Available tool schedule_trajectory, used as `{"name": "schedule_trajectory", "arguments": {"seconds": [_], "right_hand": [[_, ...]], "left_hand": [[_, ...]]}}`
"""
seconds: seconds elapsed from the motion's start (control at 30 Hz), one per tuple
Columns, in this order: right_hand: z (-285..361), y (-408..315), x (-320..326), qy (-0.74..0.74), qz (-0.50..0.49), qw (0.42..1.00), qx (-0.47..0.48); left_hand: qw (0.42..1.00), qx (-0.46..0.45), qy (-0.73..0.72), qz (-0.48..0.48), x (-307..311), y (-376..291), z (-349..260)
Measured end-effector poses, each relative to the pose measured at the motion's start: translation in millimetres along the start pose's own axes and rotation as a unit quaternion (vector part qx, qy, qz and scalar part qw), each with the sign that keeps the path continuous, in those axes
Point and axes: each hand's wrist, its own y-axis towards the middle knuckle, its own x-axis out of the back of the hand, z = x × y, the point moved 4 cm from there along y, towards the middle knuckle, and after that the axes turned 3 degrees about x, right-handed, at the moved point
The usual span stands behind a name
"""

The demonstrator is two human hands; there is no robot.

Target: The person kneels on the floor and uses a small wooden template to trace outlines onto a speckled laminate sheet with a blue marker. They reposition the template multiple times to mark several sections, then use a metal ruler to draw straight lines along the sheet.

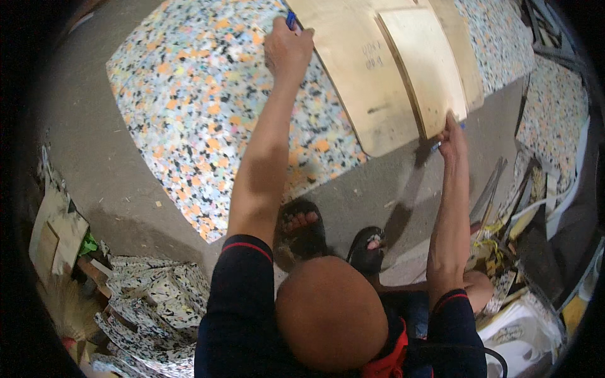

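A large sheet of speckled rebonded foam (203, 108) lies on the floor. On it rests a wide plywood board (350, 71) with rounded corners and handwritten marks, and on that a narrower plywood board (420, 61). My left hand (289, 47) is closed around a small blue object (290, 20), perhaps a marker, at the wide board's left edge. At the narrow board's near end is my right hand (451, 137), fingers on its corner. A thin blue and white item (437, 146), possibly a pen, shows in that hand.
Crumpled speckled foam offcuts (156, 307) lie at lower left, beside wood scraps (61, 231). At right are another foam piece (550, 118), assorted scraps and a white plastic bag (520, 330). My sandalled feet (302, 227) stand just below the sheet's near edge.
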Motion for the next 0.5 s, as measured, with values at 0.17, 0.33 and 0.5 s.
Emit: {"name": "schedule_trajectory", "arguments": {"seconds": [0.17,0.33,0.5], "right_hand": [[8,-4,-8,0.006,-0.014,1.0,0.01],[12,-8,-12,-0.012,-0.038,0.999,0.03],[18,-8,-10,-0.044,-0.051,0.998,0.0]], "left_hand": [[0.997,-0.033,0.059,-0.037,-9,-4,3],[0.995,-0.048,0.074,-0.051,-12,-5,6],[0.995,-0.052,0.08,-0.034,-9,-8,2]]}}
